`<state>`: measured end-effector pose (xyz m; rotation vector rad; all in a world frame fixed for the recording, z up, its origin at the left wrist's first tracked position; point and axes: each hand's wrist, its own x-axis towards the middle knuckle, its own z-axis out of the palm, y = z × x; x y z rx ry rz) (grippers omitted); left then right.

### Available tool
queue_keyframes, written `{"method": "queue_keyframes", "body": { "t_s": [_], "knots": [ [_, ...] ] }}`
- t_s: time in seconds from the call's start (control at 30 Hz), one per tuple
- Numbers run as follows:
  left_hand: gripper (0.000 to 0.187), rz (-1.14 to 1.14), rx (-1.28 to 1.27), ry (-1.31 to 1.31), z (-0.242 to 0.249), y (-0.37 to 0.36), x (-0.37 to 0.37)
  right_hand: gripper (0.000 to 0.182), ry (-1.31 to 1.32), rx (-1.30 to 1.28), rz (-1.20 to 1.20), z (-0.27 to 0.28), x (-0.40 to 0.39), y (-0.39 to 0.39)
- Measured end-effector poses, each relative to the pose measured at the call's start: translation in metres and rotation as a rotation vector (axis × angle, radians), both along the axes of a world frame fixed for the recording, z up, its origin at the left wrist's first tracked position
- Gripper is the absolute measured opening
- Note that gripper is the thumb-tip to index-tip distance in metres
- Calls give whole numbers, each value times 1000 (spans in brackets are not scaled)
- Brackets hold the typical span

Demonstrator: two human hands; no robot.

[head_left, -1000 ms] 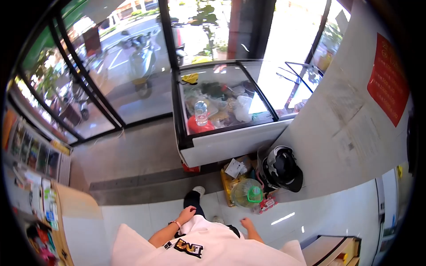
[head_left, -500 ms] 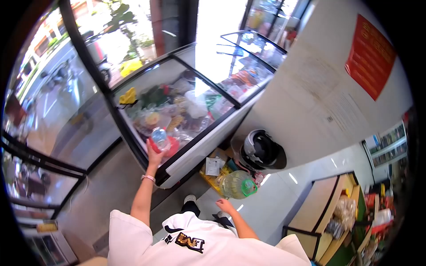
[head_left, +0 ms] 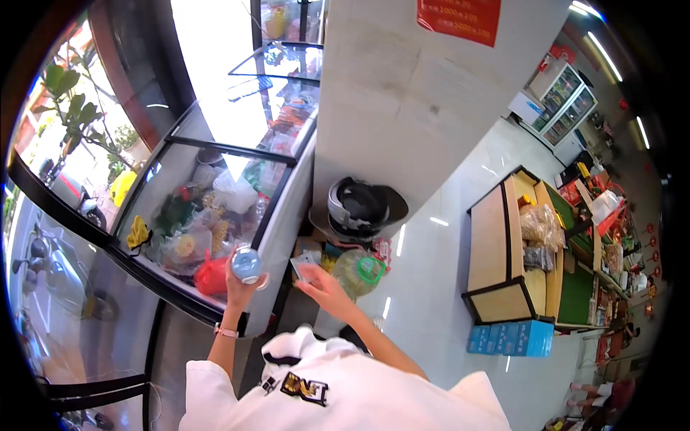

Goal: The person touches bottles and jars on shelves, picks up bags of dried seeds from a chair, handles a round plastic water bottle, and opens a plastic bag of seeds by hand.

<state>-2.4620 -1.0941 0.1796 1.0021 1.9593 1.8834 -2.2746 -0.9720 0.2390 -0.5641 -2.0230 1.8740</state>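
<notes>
My left hand (head_left: pixel 243 287) is closed around a clear, bluish plastic bottle (head_left: pixel 246 264), held upright or tilted above the near corner of the glass-topped display case (head_left: pixel 269 237). Right beside it, a red plastic bag (head_left: pixel 210 276) shows under the glass. My right hand (head_left: pixel 325 289) is a short way to the right, fingers partly bent and apart, with nothing visible in it. Just beyond that hand stands a big clear jug with a green top (head_left: pixel 353 273). A pale paper (head_left: pixel 307 258) lies near its fingertips, partly hidden.
A helmet (head_left: pixel 359 205) rests against the white pillar (head_left: pixel 402 108). Wooden shelving (head_left: pixel 496 251) with bagged goods stands on the right, blue boxes (head_left: pixel 512 337) at its foot. Glass doors (head_left: pixel 72 287) are on the left, and a fridge (head_left: pixel 564 104) is farther back.
The view has swung to the right. My left hand has drawn the bottle nearer and off the case's corner. My right hand has risen toward the bottle, its fingers reaching forward.
</notes>
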Motion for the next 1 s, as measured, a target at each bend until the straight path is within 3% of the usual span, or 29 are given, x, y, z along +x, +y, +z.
{"method": "queue_keyframes", "body": {
  "t_s": [0.07, 0.1, 0.13, 0.2, 0.27, 0.33, 0.4, 0.57, 0.63, 0.73, 0.87, 0.9, 1.0],
  "knots": [
    [91, -136, 104, 48, 42, 14, 37, 51, 77, 322, 18, 40, -2, -3],
    [92, -146, 116, 131, 64, 19, 55, 51, 77, 323, 10, 52, -1, -6],
    [94, -153, 132, 217, 85, 26, 69, 56, 180, 277, 20, 62, 0, -7],
    [98, -248, 167, 93, 114, 34, 89, 60, 276, 221, 29, 83, 10, -11],
    [102, -297, 142, 44, 137, 43, 103, 63, 401, -38, 14, 101, 23, -8],
    [104, -203, 131, 297, 157, 48, 116, 62, 482, -42, 18, 103, 29, -5],
    [103, -210, 155, 312, 177, 47, 128, 61, 538, -37, -32, 117, 42, -8],
    [101, -285, 169, 284, 194, 44, 136, 73, 525, 23, 7, 135, 61, -15],
    [100, -359, 207, 224, 201, 42, 138, 80, 512, 230, -94, 127, 64, -15],
    [100, -385, 149, 255, 211, 39, 147, 82, 491, 312, -106, 134, 74, -15],
    [99, -455, 245, 205, 238, 33, 162, 81, 679, 163, -151, 156, 77, -26],
    [99, -477, 287, 173, 240, 34, 162, 87, 651, 286, -193, 161, 78, -26],
    [105, -465, 311, 192, 244, 33, 164, 95, 719, 307, -187, 169, 75, -25]
  ]
}}
